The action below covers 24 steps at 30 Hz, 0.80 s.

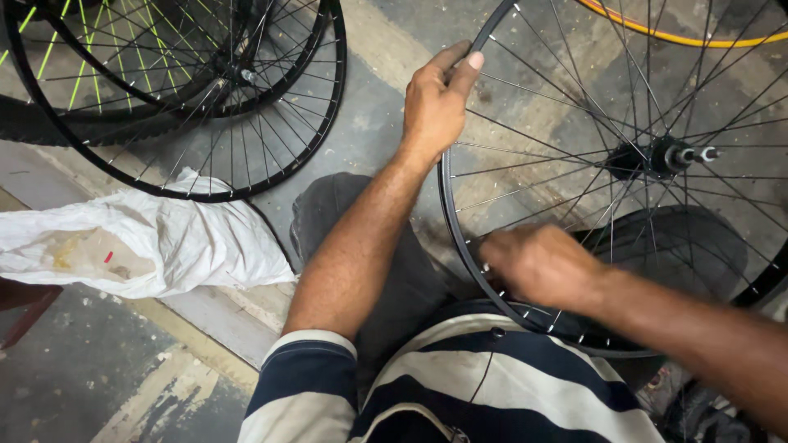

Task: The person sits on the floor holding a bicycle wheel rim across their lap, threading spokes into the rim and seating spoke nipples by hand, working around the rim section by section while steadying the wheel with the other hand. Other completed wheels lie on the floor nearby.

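You are sitting over a wheel point(525, 123); it is standing on edge in front of your lap, tilted a little, its black rim curving from the top of the view down to your shirt point(460, 377); its hub point(657, 157) and axle end are showing to the right, with thin spokes fanning out to the rim.

Your left hand point(435, 102) is gripping the rim near its upper left; fingers are curling over the rim's edge and the thumb is lying along it. Your right hand point(542, 264) is reaching in at the lower part of the rim, just above your shirt; it is blurred, so you cannot tell whether it is closed on a spoke, a nipple or a small tool; it is at least touching the rim where the spokes meet it.

Your knee, in dark trousers point(328, 221), is sitting just left of the wheel, under your left forearm.

To the left, on the floor point(369, 131), two more wheels point(238, 98) are lying overlapped, one with green-tinted spokes; below them a crumpled white bag point(164, 246) with stains is lying near your knee. A yellow-edged rim point(681, 37) is crossing the top right corner, behind the wheel you are holding.
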Available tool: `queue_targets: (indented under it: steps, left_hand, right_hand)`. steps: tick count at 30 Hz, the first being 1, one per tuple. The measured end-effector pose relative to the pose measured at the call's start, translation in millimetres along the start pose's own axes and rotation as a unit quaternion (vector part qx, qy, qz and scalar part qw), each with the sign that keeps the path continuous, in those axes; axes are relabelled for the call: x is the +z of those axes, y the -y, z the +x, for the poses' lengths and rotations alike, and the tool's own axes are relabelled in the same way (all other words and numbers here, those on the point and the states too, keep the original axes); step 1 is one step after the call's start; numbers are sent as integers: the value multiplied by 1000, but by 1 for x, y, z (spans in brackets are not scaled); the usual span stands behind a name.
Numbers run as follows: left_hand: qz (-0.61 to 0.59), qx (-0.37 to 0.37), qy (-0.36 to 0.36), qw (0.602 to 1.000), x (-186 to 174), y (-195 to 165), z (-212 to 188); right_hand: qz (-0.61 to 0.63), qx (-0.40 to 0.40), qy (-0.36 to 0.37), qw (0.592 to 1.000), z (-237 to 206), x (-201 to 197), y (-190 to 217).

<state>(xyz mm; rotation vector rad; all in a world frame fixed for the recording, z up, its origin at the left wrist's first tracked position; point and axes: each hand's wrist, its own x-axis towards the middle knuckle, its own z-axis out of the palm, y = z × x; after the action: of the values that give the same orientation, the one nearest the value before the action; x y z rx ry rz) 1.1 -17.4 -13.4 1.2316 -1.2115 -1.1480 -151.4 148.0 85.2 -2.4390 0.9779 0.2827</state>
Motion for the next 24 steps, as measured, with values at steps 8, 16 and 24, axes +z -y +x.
queue_targets:
  steps: [8, 16, 24]
  left_hand:
    - [-39, 41, 17, 998, 1, 20, 3]
    - [-179, -59, 104, 977, 0, 30, 6]
    - [-208, -20, 109, 972, -6, -1, -2]
  right_hand:
    - [-11, -72, -56, 996, -5, 3, -1]
    - [208, -68, -31, 975, -7, -19, -15]
    - [105, -68, -25, 992, -20, -17, -2]
